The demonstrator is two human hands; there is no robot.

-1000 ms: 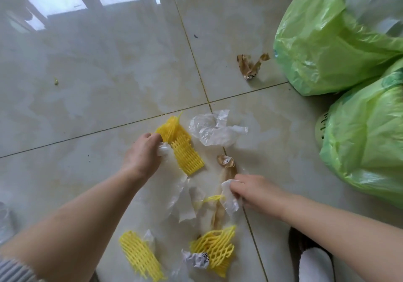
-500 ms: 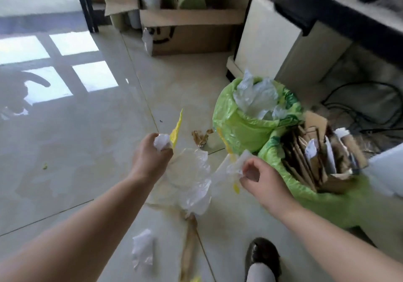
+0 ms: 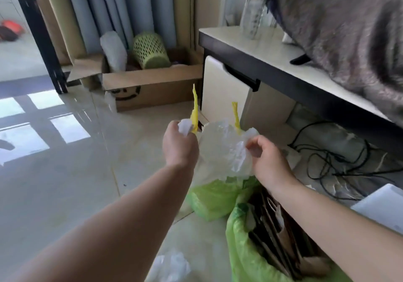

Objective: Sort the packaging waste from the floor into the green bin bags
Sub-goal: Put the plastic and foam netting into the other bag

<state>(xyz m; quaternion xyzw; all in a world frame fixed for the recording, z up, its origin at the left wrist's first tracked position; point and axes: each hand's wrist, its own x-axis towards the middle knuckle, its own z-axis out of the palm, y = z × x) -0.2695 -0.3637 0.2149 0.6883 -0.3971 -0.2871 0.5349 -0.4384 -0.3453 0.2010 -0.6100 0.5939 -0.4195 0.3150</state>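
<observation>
Two bare forearms, left grip (image 3: 180, 144), right grip (image 3: 269, 159), no sleeves showing

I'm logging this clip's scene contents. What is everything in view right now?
thin white plastic wrap: 1 bunch, white, held between both hands above farther bag
yellow foam net strips: 2, yellow, sticking up from the hands
green bin bags: 2, green, floor; nearer holds brown cardboard
crumpled clear plastic: 1, whitish, floor
open cardboard box: 1, brown, by curtains
green mesh basket: 1, green, in box
black cables: tangle, black, under cabinet
left hand: grips wrap, strip
right hand: pinches wrap
</observation>
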